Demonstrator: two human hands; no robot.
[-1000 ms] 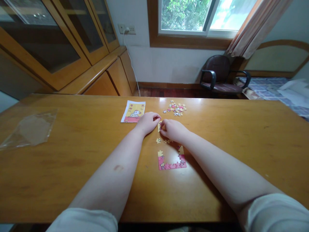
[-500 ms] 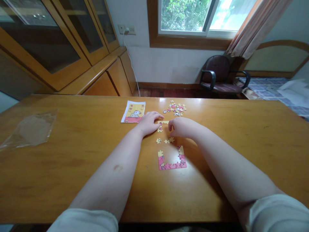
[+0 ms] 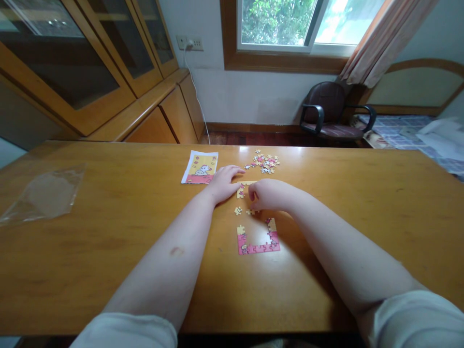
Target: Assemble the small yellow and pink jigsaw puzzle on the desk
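Observation:
My left hand (image 3: 224, 181) lies with its fingers stretched out, its thumb at the left side of a small joined yellow puzzle section (image 3: 240, 193). Just right of that section, my right hand (image 3: 267, 193) has curled fingers. Its fingertips are down by the loose yellow puzzle pieces (image 3: 250, 212) and partly cover them; whether they pinch one is hidden. To the left of these lies a single yellow piece (image 3: 238, 210) with a drawing on it. Nearer to me is a U-shaped, joined pink and yellow puzzle border (image 3: 259, 249), its open side facing away from me.
A heap of loose puzzle pieces (image 3: 267, 163) lies beyond my right hand. The picture sheet (image 3: 200, 166) is beside my left hand. A clear plastic bag (image 3: 47, 193) rests at the left of the wooden table (image 3: 126, 217). An armchair (image 3: 329, 111) stands past the far edge.
My right hand has shifted slightly left and toward me, so its fingers now partly cover the loose yellow pieces. The left hand has hardly moved.

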